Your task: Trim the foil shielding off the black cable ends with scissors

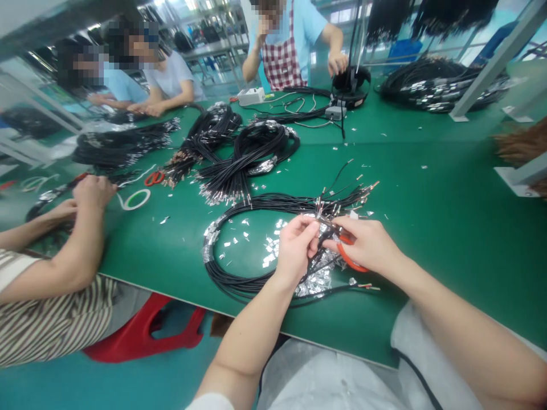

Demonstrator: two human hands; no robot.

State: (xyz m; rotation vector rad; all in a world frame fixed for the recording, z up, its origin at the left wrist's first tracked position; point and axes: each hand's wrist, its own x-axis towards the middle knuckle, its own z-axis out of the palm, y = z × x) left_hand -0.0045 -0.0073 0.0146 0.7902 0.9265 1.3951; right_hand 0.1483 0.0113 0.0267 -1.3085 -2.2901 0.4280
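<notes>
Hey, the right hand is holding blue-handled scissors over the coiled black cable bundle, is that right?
Not quite: the handles are orange, not blue. The head view shows the right hand holding orange-handled scissors over the coiled black cable bundle.

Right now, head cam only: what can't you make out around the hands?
All in the head view:
Blades of the orange-handled scissors: hidden by the right hand.
Ends of the black wires: hidden by the fingers of the left hand.
Silver foil pieces: too small and tangled to tell whether they're attached to the wires.
White box: too small for any markings to be read.
</notes>
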